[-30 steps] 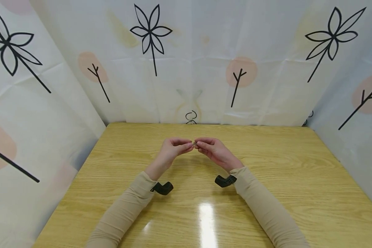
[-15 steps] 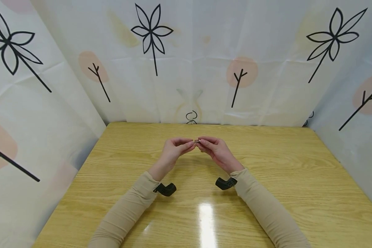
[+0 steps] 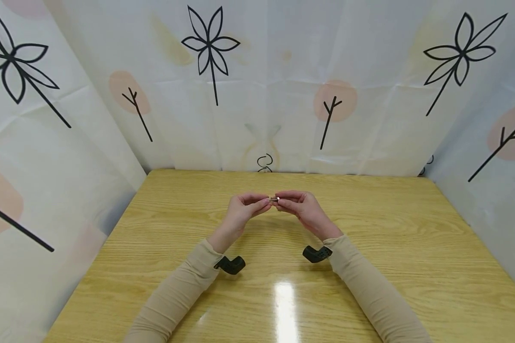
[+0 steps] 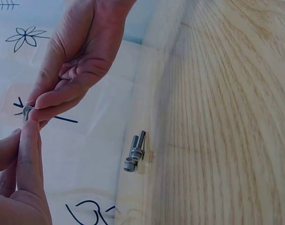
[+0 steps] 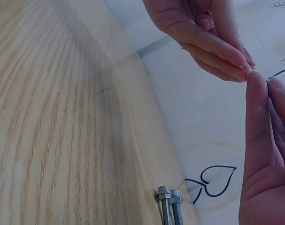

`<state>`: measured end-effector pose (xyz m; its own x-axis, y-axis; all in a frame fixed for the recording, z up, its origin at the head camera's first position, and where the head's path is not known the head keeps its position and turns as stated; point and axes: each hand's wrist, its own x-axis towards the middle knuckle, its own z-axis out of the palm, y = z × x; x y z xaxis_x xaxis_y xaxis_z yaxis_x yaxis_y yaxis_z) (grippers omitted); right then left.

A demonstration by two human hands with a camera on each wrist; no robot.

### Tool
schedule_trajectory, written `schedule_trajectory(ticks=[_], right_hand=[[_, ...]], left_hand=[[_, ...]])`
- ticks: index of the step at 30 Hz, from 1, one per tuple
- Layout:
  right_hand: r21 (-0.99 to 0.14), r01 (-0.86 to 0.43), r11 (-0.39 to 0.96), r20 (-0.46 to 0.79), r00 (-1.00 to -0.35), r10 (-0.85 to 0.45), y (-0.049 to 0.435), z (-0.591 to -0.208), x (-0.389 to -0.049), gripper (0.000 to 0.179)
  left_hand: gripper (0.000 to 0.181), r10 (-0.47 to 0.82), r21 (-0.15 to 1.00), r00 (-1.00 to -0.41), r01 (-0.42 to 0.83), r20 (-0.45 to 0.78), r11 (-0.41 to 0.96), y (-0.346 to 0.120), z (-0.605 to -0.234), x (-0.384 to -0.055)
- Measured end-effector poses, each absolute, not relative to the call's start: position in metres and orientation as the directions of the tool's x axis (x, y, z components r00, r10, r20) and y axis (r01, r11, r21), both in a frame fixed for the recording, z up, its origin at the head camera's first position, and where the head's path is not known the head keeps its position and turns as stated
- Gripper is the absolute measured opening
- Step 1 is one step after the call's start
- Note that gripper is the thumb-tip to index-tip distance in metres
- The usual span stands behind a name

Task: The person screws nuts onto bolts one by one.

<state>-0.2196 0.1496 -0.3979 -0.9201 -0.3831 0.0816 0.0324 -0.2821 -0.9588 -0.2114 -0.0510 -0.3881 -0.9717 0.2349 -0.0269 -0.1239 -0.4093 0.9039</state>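
My left hand (image 3: 245,208) and right hand (image 3: 303,208) meet fingertip to fingertip over the far half of the table. Between them lies a small metal bolt (image 3: 274,199), its silver shank showing between the fingertips in the head view. Thumb and fingers of each hand pinch one end. In the left wrist view a ridged metal end of the bolt (image 4: 27,111) peeks out at the right hand's fingertips; the rest is covered by fingers. Several similar bolts (image 4: 135,152) lie together on the table near its far edge, hidden behind the hands in the head view.
The wood-grain table (image 3: 390,247) ends at a patterned cloth screen (image 3: 262,95) that rises behind it and on both sides. A black wrist camera (image 3: 231,265) sits on the left sleeve and another wrist camera (image 3: 316,254) on the right.
Both hands have shifted slightly to the right, still pinching the bolt. More of the silver metal shows between the fingertips now, with the right fingers repositioned on it.
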Motion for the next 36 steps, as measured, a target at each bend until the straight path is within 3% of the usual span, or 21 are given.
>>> schedule_trajectory(ticks=[10, 17, 24, 30, 36], right_hand=[[-0.976, -0.004, -0.218, 0.080, -0.937, -0.340, 0.154, -0.396, -0.219, 0.038], [-0.995, -0.081, -0.065, 0.096, -0.959, -0.267, 0.155, -0.399, -0.218, 0.030], [-0.991, -0.071, -0.116, 0.100, -0.959, -0.267, 0.156, -0.399, -0.217, 0.027], [-0.985, -0.141, -0.103, 0.164, -0.951, -0.262, 0.158, -0.397, -0.216, 0.026], [-0.977, -0.197, -0.085, 0.213, -0.938, -0.273, 0.161, -0.398, -0.216, 0.026]], left_hand=[[0.027, 0.243, 0.953, -0.970, -0.073, 0.000, -0.294, -0.049, -0.391, -0.212], [0.025, 0.243, 0.953, -0.970, -0.050, 0.026, -0.298, -0.046, -0.390, -0.212], [0.023, 0.239, 0.965, -0.969, 0.003, 0.068, -0.261, -0.044, -0.390, -0.214], [0.028, 0.234, 0.977, -0.964, 0.081, 0.128, -0.199, -0.043, -0.389, -0.214], [0.021, 0.230, 0.975, -0.955, 0.155, 0.188, -0.157, -0.042, -0.388, -0.212]])
